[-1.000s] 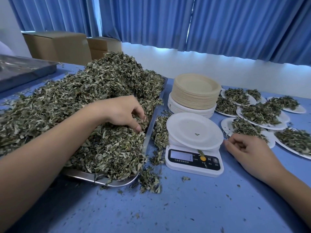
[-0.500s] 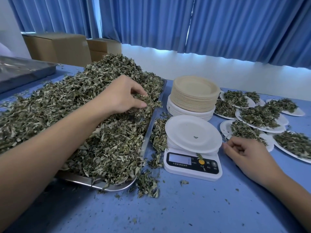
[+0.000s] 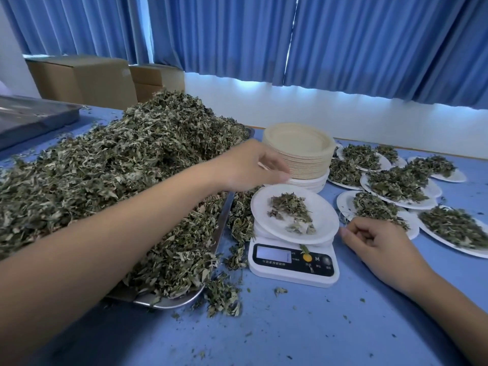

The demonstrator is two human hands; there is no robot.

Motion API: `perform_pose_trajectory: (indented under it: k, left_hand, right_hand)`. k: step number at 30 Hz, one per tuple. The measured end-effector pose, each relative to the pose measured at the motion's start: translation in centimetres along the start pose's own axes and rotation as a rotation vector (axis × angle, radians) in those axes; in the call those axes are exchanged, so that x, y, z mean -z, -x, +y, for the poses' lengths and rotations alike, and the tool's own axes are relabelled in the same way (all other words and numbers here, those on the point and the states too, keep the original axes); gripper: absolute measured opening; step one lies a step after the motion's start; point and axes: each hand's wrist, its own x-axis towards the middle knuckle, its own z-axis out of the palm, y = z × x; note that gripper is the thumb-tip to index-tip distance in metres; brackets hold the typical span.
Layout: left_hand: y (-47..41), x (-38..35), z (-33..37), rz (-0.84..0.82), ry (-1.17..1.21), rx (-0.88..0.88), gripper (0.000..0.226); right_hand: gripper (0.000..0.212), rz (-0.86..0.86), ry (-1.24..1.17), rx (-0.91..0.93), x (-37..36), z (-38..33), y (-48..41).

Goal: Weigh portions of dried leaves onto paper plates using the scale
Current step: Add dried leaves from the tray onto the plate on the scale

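Observation:
A big heap of dried leaves (image 3: 118, 167) fills a metal tray (image 3: 169, 302) on the left. A white scale (image 3: 293, 262) stands to its right with a white paper plate (image 3: 324, 220) on it. A small portion of leaves (image 3: 291, 210) lies on that plate. My left hand (image 3: 245, 167) hovers just above the plate's far left edge, fingers loosely extended and holding nothing. My right hand (image 3: 380, 247) rests on the table by the scale's right side, fingers loosely curled and holding nothing.
A stack of beige and white paper plates (image 3: 298, 151) stands behind the scale. Several filled plates (image 3: 396, 186) lie at the right. Spilled leaves (image 3: 224, 297) lie by the tray's corner. Cardboard boxes (image 3: 84, 80) and another metal tray (image 3: 31, 117) sit at the far left.
My left hand lifted a pinch of leaves from the heap, moved right over the scale and let it drop onto the plate. My right hand stayed put.

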Motion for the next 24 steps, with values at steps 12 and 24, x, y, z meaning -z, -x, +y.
perform_pose_trajectory:
  k: [12,24]
  left_hand:
    - [3.0,4.2,-5.2,-0.454,-0.528,0.396,0.035]
    - [2.7,4.0,-4.3,-0.477,-0.592,0.337,0.044]
  right_hand:
    - [0.032,0.001,0.018,-0.013,0.1,-0.3,0.1]
    - [0.030,-0.006,0.012,-0.009,0.1,-0.1,0.1]
